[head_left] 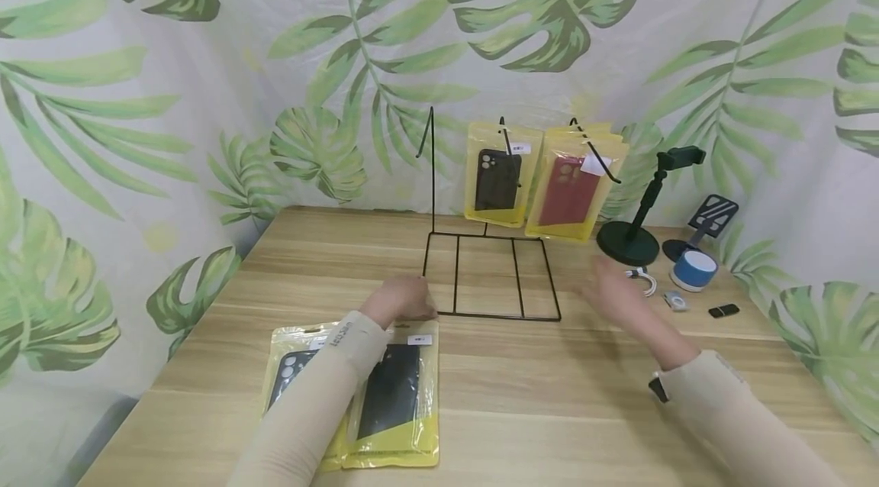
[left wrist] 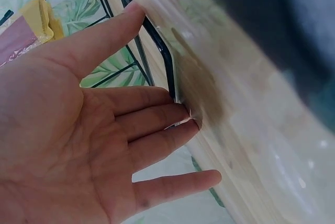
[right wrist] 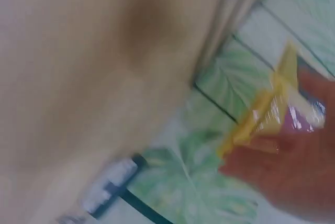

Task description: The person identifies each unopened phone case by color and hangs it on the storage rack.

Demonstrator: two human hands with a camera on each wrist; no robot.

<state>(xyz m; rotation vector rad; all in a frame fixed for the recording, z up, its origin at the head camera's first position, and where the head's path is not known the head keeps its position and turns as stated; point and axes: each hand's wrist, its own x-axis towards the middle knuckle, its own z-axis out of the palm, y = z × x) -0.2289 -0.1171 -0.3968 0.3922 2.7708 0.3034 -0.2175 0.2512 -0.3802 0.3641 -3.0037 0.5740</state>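
My left hand (head_left: 401, 298) is at the front left corner of a black wire display rack (head_left: 500, 317). In the left wrist view its fingers are fairly straight, with thumb and fingertips right at the dark wire. Just right of the rack, my right hand (head_left: 611, 292) is blurred, with nothing visible in it. The right wrist view shows it overlapping the hanging yellow packs. A bagged black phone case (head_left: 496, 180) hangs on the middle hook, and several bags with a red phone case (head_left: 568, 193) in front hang on the right one. The left hook (head_left: 431, 136) is bare.
Two bagged phone cases lie under my left forearm: a dark one (head_left: 391, 388) and one with camera rings (head_left: 287, 372). At the right stand a green phone stand (head_left: 628, 243), a smaller stand (head_left: 714, 216), a blue-and-white cylinder (head_left: 693, 272), a white cable (head_left: 648, 285) and a small black stick (head_left: 724, 311).
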